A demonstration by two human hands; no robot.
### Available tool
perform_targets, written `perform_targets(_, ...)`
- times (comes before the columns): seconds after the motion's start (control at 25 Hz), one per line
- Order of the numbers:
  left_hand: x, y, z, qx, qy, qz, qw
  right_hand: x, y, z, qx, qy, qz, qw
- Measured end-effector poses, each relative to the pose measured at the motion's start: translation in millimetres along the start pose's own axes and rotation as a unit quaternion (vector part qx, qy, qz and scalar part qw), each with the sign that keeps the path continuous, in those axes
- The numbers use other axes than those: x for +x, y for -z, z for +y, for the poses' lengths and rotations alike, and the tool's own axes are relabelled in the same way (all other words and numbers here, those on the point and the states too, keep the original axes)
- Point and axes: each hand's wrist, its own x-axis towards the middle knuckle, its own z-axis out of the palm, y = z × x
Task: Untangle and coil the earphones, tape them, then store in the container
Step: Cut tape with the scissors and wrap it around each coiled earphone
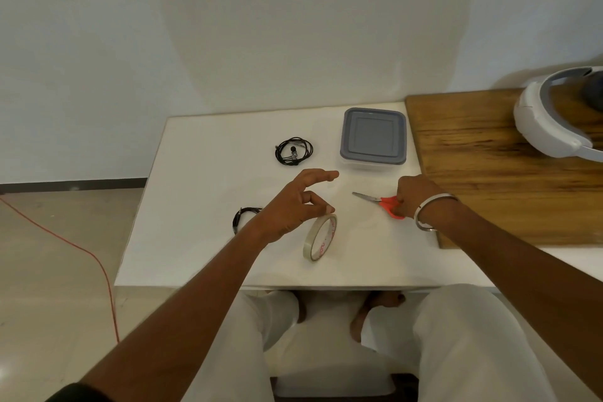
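Clear tape on its roll (320, 237) stands on edge under the left hand (290, 206), whose thumb and finger pinch at its top, likely pulling a strip free. The right hand (412, 196) grips the red scissors (381, 201), ready to cut. One coiled pair of earphones (293, 151) lies beyond the left fingers (321, 175), beside the lidded container (373, 137); another cable (246, 217) lies behind the left wrist.
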Motion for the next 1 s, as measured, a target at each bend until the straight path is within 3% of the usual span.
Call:
perform_targets(0.12,0,-2,1,-0.005,-0.003,0.001,1.0,-4,-3,-6,0.049,0.009,0.058,0.997)
perform_targets(0.2,1,-5,1,-0.011,0.001,0.005,1.0,-10,-5,-16,0.172,0.105,0.109,0.973)
perform_targets(0.28,2,-9,0,-0.023,0.004,0.018,1.0,-19,-4,-29,0.269,0.206,0.049,0.94)
perform_targets(0.36,4,-11,-2,-0.044,0.008,0.037,0.998,-25,-5,-37,0.236,0.246,-0.039,0.939)
perform_targets(0.44,5,-13,-4,-0.059,0.013,0.061,0.996,-25,-6,-36,0.212,0.252,-0.057,0.943)
perform_targets(0.6,11,-22,-8,-0.078,0.034,0.114,0.99,-23,-6,-26,0.28,0.225,-0.07,0.931)
perform_targets(0.76,21,-38,-20,-0.091,0.106,0.198,0.97,-25,-3,-21,0.267,0.216,-0.075,0.936)
perform_targets(1.0,26,-73,-24,0.107,0.081,0.232,0.964,-27,-10,-19,0.125,0.184,-0.092,0.971)
